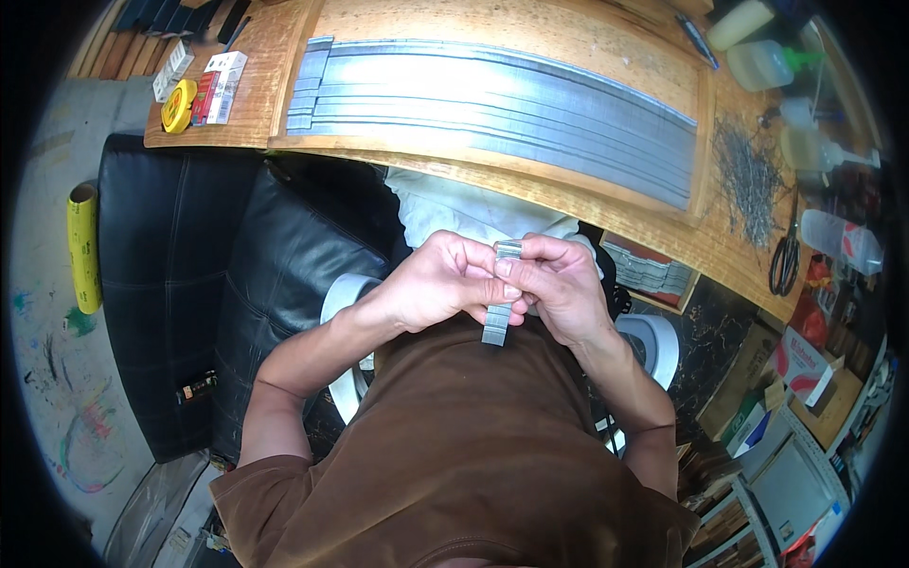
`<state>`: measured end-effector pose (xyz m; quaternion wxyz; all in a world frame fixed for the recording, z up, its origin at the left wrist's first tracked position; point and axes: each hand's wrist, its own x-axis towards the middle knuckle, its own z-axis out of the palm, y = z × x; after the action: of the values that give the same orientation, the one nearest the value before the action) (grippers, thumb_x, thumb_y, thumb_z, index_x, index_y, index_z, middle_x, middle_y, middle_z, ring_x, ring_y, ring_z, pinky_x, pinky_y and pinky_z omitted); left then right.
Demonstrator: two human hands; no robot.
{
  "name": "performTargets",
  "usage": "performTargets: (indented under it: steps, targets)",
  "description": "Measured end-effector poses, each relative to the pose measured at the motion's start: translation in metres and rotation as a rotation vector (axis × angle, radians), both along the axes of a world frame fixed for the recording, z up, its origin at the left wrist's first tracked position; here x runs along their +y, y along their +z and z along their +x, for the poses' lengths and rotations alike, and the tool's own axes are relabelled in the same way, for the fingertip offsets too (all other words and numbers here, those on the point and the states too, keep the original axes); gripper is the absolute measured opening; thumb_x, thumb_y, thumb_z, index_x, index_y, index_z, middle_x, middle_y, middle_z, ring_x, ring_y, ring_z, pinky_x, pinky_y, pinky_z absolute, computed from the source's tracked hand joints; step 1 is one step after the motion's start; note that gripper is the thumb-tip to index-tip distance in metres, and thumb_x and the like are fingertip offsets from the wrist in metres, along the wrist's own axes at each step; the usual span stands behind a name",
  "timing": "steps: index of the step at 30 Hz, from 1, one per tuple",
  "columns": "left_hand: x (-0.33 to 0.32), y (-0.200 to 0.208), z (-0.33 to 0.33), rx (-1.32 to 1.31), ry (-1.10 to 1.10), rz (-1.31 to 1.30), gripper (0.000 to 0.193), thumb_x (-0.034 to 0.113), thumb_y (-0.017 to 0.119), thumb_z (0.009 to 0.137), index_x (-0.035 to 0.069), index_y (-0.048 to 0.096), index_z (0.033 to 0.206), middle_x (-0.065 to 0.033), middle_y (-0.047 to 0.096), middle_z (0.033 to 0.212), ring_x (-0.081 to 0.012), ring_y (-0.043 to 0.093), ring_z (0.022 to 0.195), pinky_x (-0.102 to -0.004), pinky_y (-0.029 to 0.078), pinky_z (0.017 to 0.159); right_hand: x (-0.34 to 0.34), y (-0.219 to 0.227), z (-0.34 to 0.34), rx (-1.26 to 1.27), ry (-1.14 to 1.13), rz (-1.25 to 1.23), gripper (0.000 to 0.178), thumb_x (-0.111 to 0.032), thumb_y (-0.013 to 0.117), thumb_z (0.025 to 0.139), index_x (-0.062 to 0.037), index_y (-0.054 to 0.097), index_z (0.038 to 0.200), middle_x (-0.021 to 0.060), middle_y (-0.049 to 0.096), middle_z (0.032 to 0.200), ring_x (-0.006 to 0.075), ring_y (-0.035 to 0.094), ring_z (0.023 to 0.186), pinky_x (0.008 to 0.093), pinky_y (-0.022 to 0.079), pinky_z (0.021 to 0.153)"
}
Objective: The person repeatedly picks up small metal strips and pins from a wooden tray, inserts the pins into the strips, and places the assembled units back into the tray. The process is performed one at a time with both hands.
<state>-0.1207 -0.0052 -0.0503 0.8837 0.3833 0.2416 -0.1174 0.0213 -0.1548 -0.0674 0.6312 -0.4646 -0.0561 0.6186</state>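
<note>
Between my two hands, in front of my brown shirt, is a narrow grey metallic strip (494, 327) with fine lines across it. Its lower end hangs below my fingers, and its upper end shows between my fingertips. My left hand (440, 284) is closed on the strip from the left, thumb over its middle. From the other side my right hand (566, 289) pinches it near the top, thumb laid on its face. Beyond my hands, long grey metallic strips (492, 90) lie side by side on the wooden table (454, 163); a short stack sits at their left end.
Loose thin metal pieces (748, 180) lie heaped at the table's right, near black scissors (785, 260) and several plastic bottles (757, 66). A yellow tape measure (178, 106) and small boxes (220, 87) stand at its left. A black leather seat (175, 284) is on my left.
</note>
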Motion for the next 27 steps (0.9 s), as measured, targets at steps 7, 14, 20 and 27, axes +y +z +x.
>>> performTargets:
  steps: [7,14,20,27]
  targets:
    - [-0.004,0.006,-0.003,-0.043,0.032,0.106,0.019,0.008,0.072,0.1,-0.003,0.074,0.115,-0.0117,0.078,0.098,-0.0135,0.075,0.089,-0.0237,0.058,0.073,0.001,0.002,-0.001,-0.043,0.029,0.064,0.007,0.0,0.074,0.096,0.0054,0.074,0.101,0.0039,0.06,0.087,0.0101,0.065,0.064,0.0227,0.056,0.056]
    - [-0.007,0.006,-0.006,-0.102,0.085,0.15,0.019,0.009,0.073,0.099,-0.004,0.074,0.114,-0.0111,0.078,0.096,-0.0122,0.073,0.087,-0.0228,0.055,0.072,0.003,0.004,-0.001,-0.084,0.055,0.084,0.012,0.0,0.075,0.095,0.0057,0.075,0.106,0.0038,0.06,0.087,0.0112,0.065,0.065,0.0231,0.057,0.057]
    - [-0.005,0.007,-0.008,-0.105,0.041,0.21,0.018,0.004,0.069,0.101,-0.002,0.074,0.117,-0.0078,0.078,0.096,-0.0089,0.07,0.089,-0.0231,0.055,0.076,0.003,0.003,0.0,-0.096,0.072,0.095,0.016,0.0,0.075,0.094,0.0056,0.075,0.109,0.0045,0.06,0.088,0.0123,0.066,0.068,0.024,0.057,0.058]
    - [-0.007,0.004,-0.01,-0.113,0.086,0.231,0.019,0.002,0.071,0.099,-0.005,0.073,0.117,-0.0115,0.078,0.099,-0.0123,0.073,0.09,-0.0243,0.057,0.078,0.011,0.019,0.0,-0.174,0.099,0.067,0.016,-0.001,0.075,0.095,0.006,0.075,0.109,0.0053,0.062,0.09,0.0122,0.065,0.072,0.0244,0.057,0.06]
